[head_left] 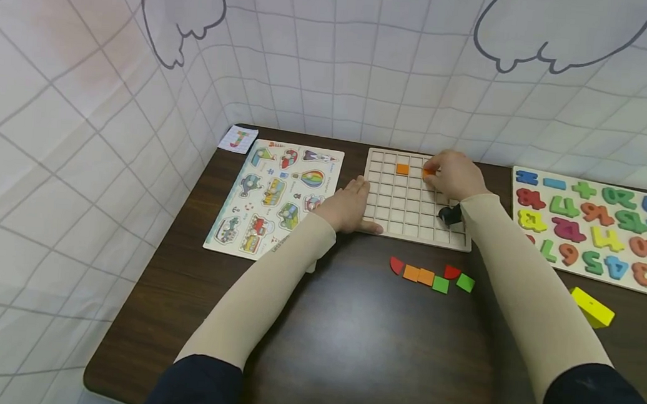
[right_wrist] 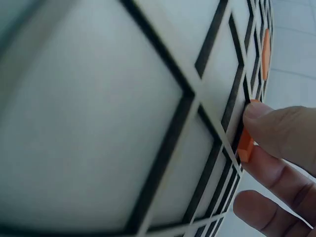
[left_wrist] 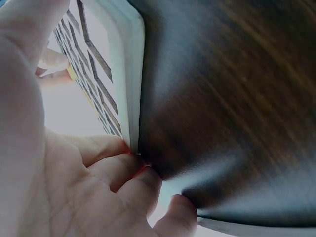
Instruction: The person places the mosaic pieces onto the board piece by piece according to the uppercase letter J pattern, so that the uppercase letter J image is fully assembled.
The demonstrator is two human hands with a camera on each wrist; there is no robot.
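A wooden grid board (head_left: 413, 203) lies at the back of the table. Between thumb and fingers, my right hand (head_left: 457, 176) pinches an orange square tile (right_wrist: 246, 146) over a cell near the board's far edge; whether the tile is fully seated I cannot tell. Another orange tile (head_left: 402, 169) sits in a cell to its left. My left hand (head_left: 347, 209) touches the board's left edge with extended fingers, its thumb along the near left corner. In the left wrist view, the fingers (left_wrist: 111, 170) meet the board's side, and their tips are partly hidden.
Loose red quarter-circle (head_left: 396, 266), orange square (head_left: 411, 273) and green square (head_left: 440, 284) pieces lie in front of the board. A picture puzzle (head_left: 234, 186) is at left, with a patterned card (head_left: 238, 139) behind it. At right are a number puzzle (head_left: 571, 210) and a yellow block (head_left: 592, 308).
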